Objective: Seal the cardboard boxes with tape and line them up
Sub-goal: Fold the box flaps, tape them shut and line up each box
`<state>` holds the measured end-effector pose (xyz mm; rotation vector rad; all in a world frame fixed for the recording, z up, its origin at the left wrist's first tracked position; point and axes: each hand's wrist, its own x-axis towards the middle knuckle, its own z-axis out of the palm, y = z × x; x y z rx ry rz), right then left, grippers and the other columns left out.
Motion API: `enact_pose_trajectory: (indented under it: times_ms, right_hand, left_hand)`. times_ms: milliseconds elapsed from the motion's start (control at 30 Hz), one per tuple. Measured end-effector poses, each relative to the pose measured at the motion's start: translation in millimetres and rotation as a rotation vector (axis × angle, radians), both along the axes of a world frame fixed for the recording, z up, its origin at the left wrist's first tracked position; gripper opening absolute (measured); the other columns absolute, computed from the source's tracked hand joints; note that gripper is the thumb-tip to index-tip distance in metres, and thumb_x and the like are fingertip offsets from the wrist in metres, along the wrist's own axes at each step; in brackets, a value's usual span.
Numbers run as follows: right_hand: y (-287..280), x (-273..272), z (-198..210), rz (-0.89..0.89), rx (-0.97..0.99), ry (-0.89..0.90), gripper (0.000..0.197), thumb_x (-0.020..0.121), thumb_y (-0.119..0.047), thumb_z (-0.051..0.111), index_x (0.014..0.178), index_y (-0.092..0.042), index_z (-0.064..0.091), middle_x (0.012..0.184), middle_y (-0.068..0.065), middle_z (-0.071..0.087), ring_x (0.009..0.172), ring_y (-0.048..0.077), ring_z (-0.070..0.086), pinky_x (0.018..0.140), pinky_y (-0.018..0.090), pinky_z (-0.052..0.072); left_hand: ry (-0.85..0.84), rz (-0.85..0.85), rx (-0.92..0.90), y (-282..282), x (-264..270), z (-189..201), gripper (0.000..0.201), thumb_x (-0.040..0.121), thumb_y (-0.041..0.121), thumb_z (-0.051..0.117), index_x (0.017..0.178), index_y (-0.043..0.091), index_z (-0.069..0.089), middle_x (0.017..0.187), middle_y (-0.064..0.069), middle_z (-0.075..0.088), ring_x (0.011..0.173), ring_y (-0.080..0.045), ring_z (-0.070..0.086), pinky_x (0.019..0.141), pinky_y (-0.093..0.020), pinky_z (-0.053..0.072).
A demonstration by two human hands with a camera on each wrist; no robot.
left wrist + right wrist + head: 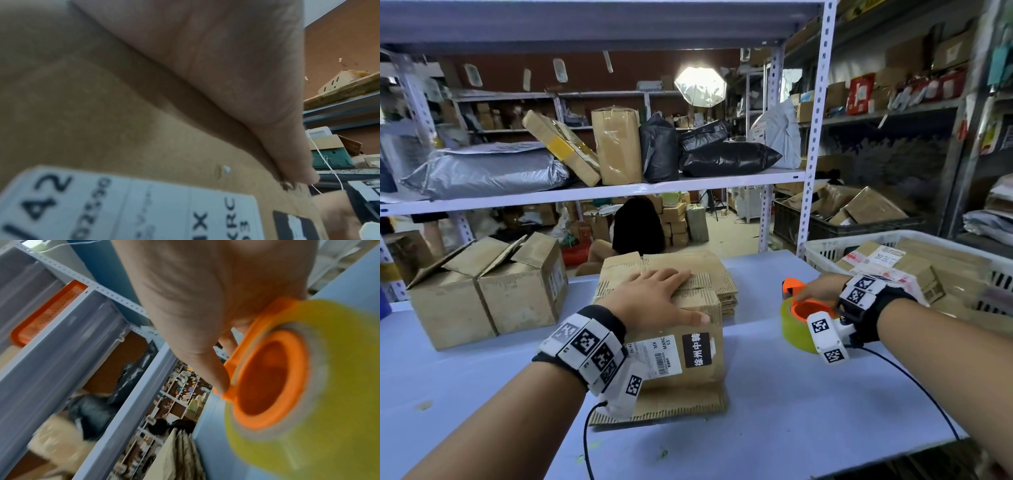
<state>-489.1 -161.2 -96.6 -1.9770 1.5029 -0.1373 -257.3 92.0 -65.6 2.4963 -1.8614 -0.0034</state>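
A brown cardboard box (688, 373) with a white shipping label and a black sticker stands mid-table. My left hand (654, 298) lies flat on its folded top flaps, fingers straight and thumb along the front edge. In the left wrist view the palm (226, 65) presses against the box (102, 113) just above the label (123, 207). To the right, my right hand (822, 287) grips an orange tape dispenser (799, 318) carrying a yellowish roll, which is low at the table. The right wrist view shows my right hand (205, 288) on the orange frame (267, 382) and the tape roll (318, 443).
Two boxes with raised flaps (452, 308) (524, 294) stand side by side at the left. Flattened cardboard (719, 274) is stacked behind the middle box. A white basket (893, 236) of parcels sits at the right. A shelf post (813, 171) rises behind the blue table (791, 411).
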Motion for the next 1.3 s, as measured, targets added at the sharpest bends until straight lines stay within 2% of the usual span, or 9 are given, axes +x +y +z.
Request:
enact_pose_trajectory:
  times_ms: [100, 167, 267, 433, 500, 667, 933, 1167, 1300]
  right_hand:
    - [10, 24, 9, 0.061, -0.115, -0.202, 0.013, 0.091, -0.019, 0.064, 0.089, -0.006, 0.062, 0.088, 0.016, 0.066, 0.074, 0.028, 0.067, 0.063, 0.036, 0.057]
    - [22, 47, 16, 0.092, -0.189, -0.438, 0.019, 0.092, -0.016, 0.064, 0.105, -0.002, 0.065, 0.102, 0.019, 0.068, 0.096, 0.033, 0.067, 0.086, 0.043, 0.056]
    - [62, 76, 28, 0.210, -0.108, -0.752, 0.021, 0.097, -0.022, 0.061, 0.116, -0.014, 0.064, 0.103, -0.005, 0.064, 0.107, 0.018, 0.058, 0.089, 0.030, 0.044]
    - [118, 122, 25, 0.320, 0.322, -0.963, 0.037, 0.104, -0.036, 0.047, 0.137, -0.019, 0.048, 0.132, 0.005, 0.055, 0.121, 0.018, 0.053, 0.094, 0.029, 0.044]
    - [128, 130, 17, 0.321, 0.316, -0.938, 0.031, 0.104, -0.035, 0.048, 0.133, -0.023, 0.050, 0.131, 0.001, 0.056, 0.111, 0.010, 0.059, 0.081, 0.022, 0.049]
    - [126, 131, 7, 0.383, 0.190, -0.895, 0.046, 0.098, -0.023, 0.061, 0.142, -0.018, 0.046, 0.143, 0.001, 0.049, 0.129, 0.014, 0.051, 0.111, 0.032, 0.042]
    - [121, 127, 11, 0.524, 0.115, -0.759, 0.048, 0.095, -0.016, 0.066, 0.139, -0.023, 0.049, 0.141, 0.000, 0.045, 0.133, 0.015, 0.044, 0.110, 0.036, 0.042]
    - [122, 130, 10, 0.490, 0.124, -0.744, 0.035, 0.094, -0.017, 0.067, 0.126, -0.025, 0.056, 0.135, -0.002, 0.048, 0.114, 0.013, 0.056, 0.081, 0.026, 0.055]
    - [122, 131, 10, 0.504, 0.090, -0.671, 0.052, 0.080, -0.045, 0.079, 0.123, -0.029, 0.055, 0.128, -0.009, 0.052, 0.117, 0.012, 0.054, 0.102, 0.033, 0.047]
  left_hand:
    - [-0.003, -0.006, -0.013, -2, 3, -1, 0.110, 0.068, 0.098, 0.038, 0.159, 0.040, 0.012, 0.164, 0.011, 0.022, 0.150, -0.019, 0.019, 0.123, -0.046, 0.011]
    - [-0.008, -0.015, -0.020, -3, 6, -3, 0.114, 0.064, 0.100, 0.034, 0.158, 0.040, 0.013, 0.162, 0.010, 0.025, 0.149, -0.020, 0.022, 0.123, -0.046, 0.013]
    - [-0.030, -0.036, -0.040, -2, 3, -3, 0.121, 0.057, 0.102, 0.026, 0.158, 0.038, 0.016, 0.161, 0.009, 0.027, 0.148, -0.020, 0.024, 0.122, -0.045, 0.016]
    - [-0.041, -0.036, -0.066, -1, 2, -6, 0.122, 0.057, 0.103, 0.024, 0.158, 0.036, 0.017, 0.161, 0.010, 0.028, 0.147, -0.019, 0.024, 0.121, -0.044, 0.018]
    - [-0.041, -0.027, -0.080, 0, 1, -7, 0.118, 0.060, 0.101, 0.027, 0.158, 0.036, 0.018, 0.160, 0.011, 0.028, 0.146, -0.018, 0.023, 0.120, -0.042, 0.017]
    - [-0.016, -0.042, -0.078, -2, 1, -8, 0.111, 0.064, 0.098, 0.027, 0.156, 0.037, 0.019, 0.160, 0.010, 0.028, 0.147, -0.019, 0.022, 0.120, -0.044, 0.015]
    - [0.101, 0.066, 0.022, 5, 20, 3, 0.088, 0.091, 0.080, 0.012, 0.162, 0.027, 0.012, 0.169, 0.003, 0.012, 0.155, -0.019, 0.007, 0.124, -0.042, 0.005]
    - [0.117, 0.269, 0.073, 17, 44, 2, 0.068, 0.099, 0.067, 0.018, 0.159, 0.035, 0.017, 0.167, -0.002, 0.015, 0.153, -0.029, 0.007, 0.123, -0.054, 0.013]
    - [0.050, 0.280, 0.178, 7, 36, 4, 0.109, 0.061, 0.087, 0.000, 0.158, 0.039, 0.020, 0.165, -0.008, 0.019, 0.151, -0.036, 0.011, 0.119, -0.059, 0.018]
